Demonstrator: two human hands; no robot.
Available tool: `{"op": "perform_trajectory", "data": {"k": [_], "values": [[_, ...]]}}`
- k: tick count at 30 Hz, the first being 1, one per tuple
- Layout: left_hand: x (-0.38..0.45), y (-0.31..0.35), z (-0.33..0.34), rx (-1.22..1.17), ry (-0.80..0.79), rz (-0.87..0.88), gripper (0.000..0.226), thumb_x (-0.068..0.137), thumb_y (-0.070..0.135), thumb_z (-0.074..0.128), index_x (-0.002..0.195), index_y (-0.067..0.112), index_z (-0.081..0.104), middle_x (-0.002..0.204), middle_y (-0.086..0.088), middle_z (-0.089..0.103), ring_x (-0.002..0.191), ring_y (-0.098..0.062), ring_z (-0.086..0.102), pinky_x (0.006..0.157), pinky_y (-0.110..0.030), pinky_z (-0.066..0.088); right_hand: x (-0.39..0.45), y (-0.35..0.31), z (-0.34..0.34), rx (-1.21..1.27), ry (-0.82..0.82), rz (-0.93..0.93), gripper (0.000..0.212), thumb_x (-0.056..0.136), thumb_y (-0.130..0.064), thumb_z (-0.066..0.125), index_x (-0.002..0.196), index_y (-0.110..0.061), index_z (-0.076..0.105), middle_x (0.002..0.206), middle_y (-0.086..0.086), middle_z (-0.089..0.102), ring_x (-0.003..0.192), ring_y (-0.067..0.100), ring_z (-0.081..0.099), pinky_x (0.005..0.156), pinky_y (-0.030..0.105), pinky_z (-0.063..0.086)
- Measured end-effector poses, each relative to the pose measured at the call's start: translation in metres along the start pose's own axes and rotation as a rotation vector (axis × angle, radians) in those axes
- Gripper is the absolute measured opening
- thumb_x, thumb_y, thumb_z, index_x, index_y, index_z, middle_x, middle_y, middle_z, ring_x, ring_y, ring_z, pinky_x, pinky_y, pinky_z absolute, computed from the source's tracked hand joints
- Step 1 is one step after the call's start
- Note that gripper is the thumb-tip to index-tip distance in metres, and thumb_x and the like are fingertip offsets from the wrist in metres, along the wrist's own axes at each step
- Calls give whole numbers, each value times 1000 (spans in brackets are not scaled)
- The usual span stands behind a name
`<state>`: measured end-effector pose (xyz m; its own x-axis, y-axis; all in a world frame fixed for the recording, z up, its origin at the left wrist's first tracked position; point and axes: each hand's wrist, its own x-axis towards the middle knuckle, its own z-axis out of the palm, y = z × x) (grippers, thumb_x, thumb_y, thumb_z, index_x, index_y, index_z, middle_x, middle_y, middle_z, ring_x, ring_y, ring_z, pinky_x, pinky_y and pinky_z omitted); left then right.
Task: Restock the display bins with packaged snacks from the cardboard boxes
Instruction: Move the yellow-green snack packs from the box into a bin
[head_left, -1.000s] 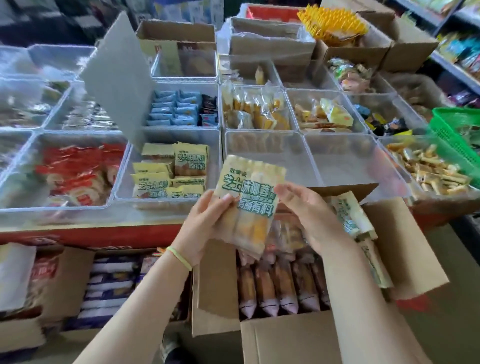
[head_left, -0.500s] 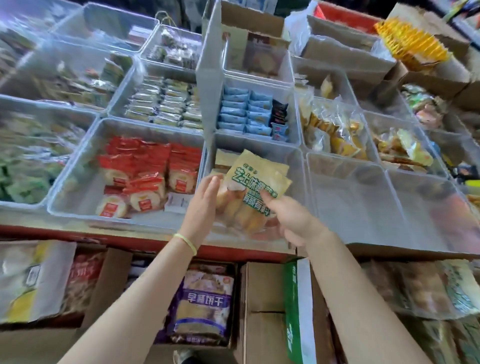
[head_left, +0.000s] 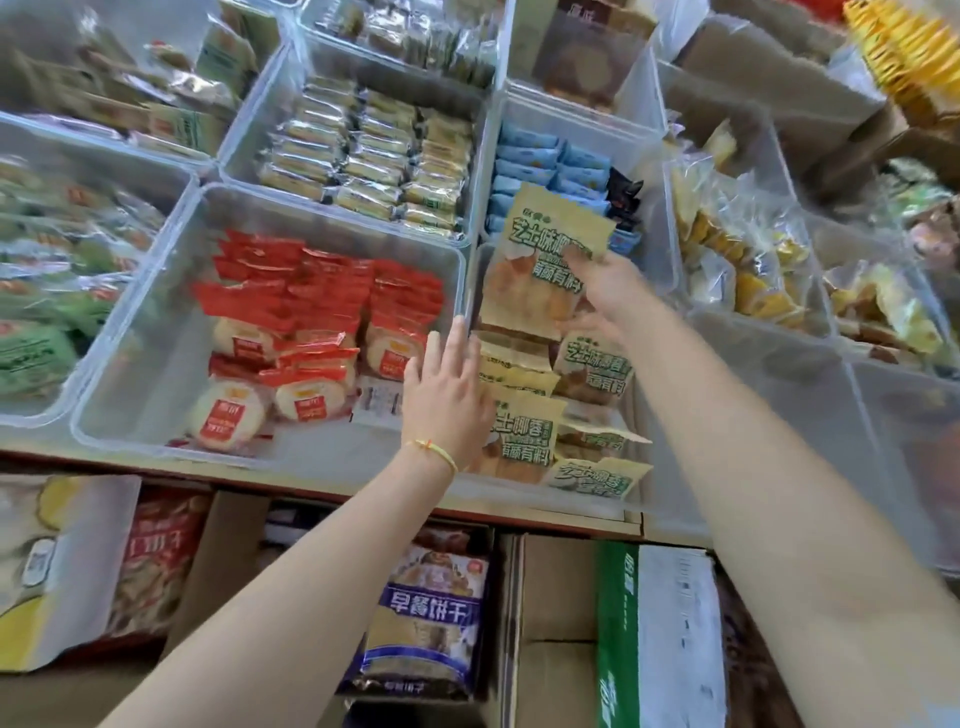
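Note:
My right hand (head_left: 605, 288) grips a stack of yellow snack packs with green lettering (head_left: 540, 260) and holds it over the far part of a clear display bin (head_left: 474, 291). That bin contains several more of the same yellow packs (head_left: 524, 431) laid flat. My left hand (head_left: 449, 395) has let go; its fingers are straight and spread, hovering at the bin's left wall beside the packs. A cardboard box (head_left: 556, 623) with a green and white label stands below the counter edge.
The clear bin to the left (head_left: 130, 395) holds red-wrapped round cakes (head_left: 306, 332). Bins behind hold blue packs (head_left: 545, 166) and silver-yellow bars (head_left: 374, 161). A bin of yellow bagged snacks (head_left: 737, 249) is on the right. A blue biscuit bag (head_left: 426, 618) sits in a box below.
Both hands carried the yellow packs from the box up over the bin. My left hand released the stack and dropped back; my right hand alone now holds it farther into the bin.

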<state>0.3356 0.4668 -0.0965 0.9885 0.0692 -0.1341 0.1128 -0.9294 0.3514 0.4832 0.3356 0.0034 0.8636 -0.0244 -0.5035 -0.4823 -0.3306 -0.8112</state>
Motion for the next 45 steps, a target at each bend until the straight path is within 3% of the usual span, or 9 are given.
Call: {"op": "perform_trajectory", "data": {"k": [6, 12, 18, 21, 26, 34, 37, 41, 45], "values": [[1, 1, -1, -11, -7, -7, 67, 100, 40, 35, 157, 17, 11, 166, -5, -7, 151, -32, 5, 119, -51, 19, 29, 17, 23, -44, -11, -75, 7, 95, -31, 68, 97, -29, 61, 118, 10, 70, 102, 31, 70, 81, 57, 59], [2, 0, 2, -138, 27, -27, 69, 101, 54, 21, 158, 23, -2, 166, 2, -7, 152, -25, 1, 120, -48, 16, 11, 15, -1, 55, 26, -85, 24, 102, -42, 51, 114, -22, 58, 129, 7, 63, 104, 33, 68, 70, 51, 61], [-5, 3, -1, -350, 168, 1, 85, 91, 72, 11, 158, 20, 3, 164, 1, 18, 151, -21, 15, 119, -44, 17, -30, 26, -37, -156, -116, 31, 27, 104, -42, 45, 110, -20, 60, 93, 7, 69, 70, 25, 66, 51, 35, 57], [-6, 5, -1, -361, 193, 21, 86, 91, 70, 20, 158, 19, 6, 163, 2, 21, 150, -20, 17, 117, -41, 14, -32, 38, -24, -367, -162, 151, 32, 105, -41, 44, 108, -12, 59, 89, 18, 65, 78, 31, 65, 64, 39, 60], [-4, 6, -1, -329, 172, -15, 83, 90, 68, 20, 157, 19, 14, 161, -2, 26, 149, -22, 21, 116, -43, 23, -12, 40, 4, -515, -28, -136, 34, 106, -37, 44, 111, -13, 68, 105, 0, 69, 98, 20, 61, 79, 29, 41], [5, -4, -3, -46, -4, -28, 100, 88, 72, 42, 156, 20, -9, 164, 4, -13, 152, -19, -9, 121, -43, 14, 14, 38, 31, -444, -67, -121, 37, 105, -41, 42, 122, -19, 66, 124, 6, 66, 113, 27, 59, 103, 43, 45], [5, -4, 1, -59, 4, -33, 95, 94, 53, 52, 156, 21, -11, 164, 4, -14, 152, -19, -10, 122, -43, 13, 16, 39, 34, -397, 6, -159, 38, 107, -38, 39, 123, -14, 64, 124, 9, 65, 111, 28, 57, 96, 37, 45], [4, -2, 1, -56, 46, -30, 81, 92, 5, 41, 157, 22, -4, 165, 2, -13, 152, -21, -9, 119, -44, 20, 22, 34, 24, -189, 244, -199, 38, 107, -38, 37, 112, -11, 63, 108, 5, 63, 105, 25, 59, 82, 32, 43], [2, 0, 0, -59, 76, -19, 84, 87, -2, 42, 157, 24, 5, 164, -8, -13, 152, -25, -7, 118, -42, 23, 28, 20, 17, -92, 384, -288, 46, 109, -37, 33, 124, -3, 59, 109, 2, 58, 106, 18, 55, 77, 24, 35]]}}
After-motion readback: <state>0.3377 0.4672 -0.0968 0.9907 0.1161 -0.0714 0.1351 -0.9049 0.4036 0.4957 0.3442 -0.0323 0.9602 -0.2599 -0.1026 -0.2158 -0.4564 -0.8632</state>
